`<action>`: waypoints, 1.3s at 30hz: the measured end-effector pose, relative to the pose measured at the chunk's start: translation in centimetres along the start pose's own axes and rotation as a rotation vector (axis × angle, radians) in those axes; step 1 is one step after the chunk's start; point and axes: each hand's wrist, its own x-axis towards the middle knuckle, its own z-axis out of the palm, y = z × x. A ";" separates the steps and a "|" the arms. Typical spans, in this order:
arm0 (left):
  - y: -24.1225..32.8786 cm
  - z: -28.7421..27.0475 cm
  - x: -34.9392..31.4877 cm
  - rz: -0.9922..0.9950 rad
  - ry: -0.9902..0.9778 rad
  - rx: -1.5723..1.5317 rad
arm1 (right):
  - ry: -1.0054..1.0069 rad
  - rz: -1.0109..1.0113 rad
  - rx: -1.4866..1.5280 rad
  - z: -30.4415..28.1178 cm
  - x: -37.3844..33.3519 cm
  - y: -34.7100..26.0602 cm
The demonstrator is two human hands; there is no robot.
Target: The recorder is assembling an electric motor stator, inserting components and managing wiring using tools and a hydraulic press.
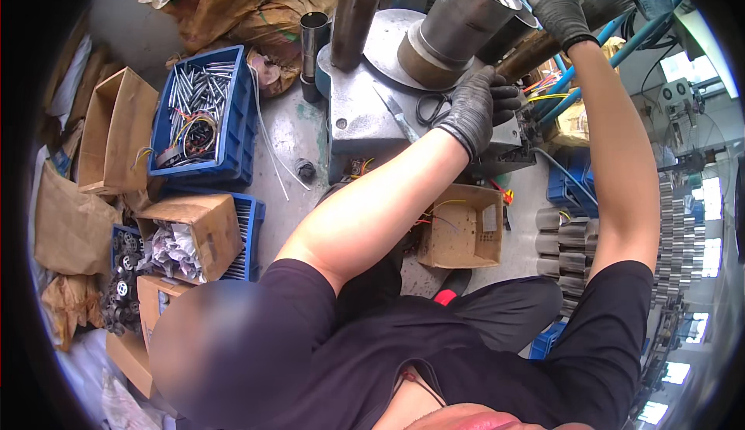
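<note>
My left hand (479, 110), in a grey work glove, is beside the base of an upright metal cylinder (466, 22). Its fingers are apart and point right, with nothing visible in them. Black-handled scissors (431, 109) lie just left of it on the machine's metal bed (365, 112), near a flat metal strip (397, 116). Raised at the upper right, my gloved right hand (560, 12) is beyond the cylinder's open rim. Those fingers are loosely bent, and I see nothing held. Behind this hand runs a dark metal bar (605, 3).
A thick steel column (357, 19) rises left of the cylinder. Blue crates hold metal shafts (203, 88) at left. An open cardboard box (462, 232) with wires stands below the bed. Stacked metal cores (570, 247) line the right side, below blue tubing (640, 38).
</note>
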 end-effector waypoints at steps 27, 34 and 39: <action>-9.6 -4.0 0.1 0.303 -0.388 1.533 | -0.582 0.655 0.602 5.2 -50.4 4.4; -16.3 -13.6 -1.6 -0.525 -0.773 2.601 | -0.398 0.198 0.296 2.2 -50.9 5.3; -18.8 -27.7 -1.1 -0.582 -0.809 2.543 | -0.383 0.127 0.371 2.0 -48.6 4.4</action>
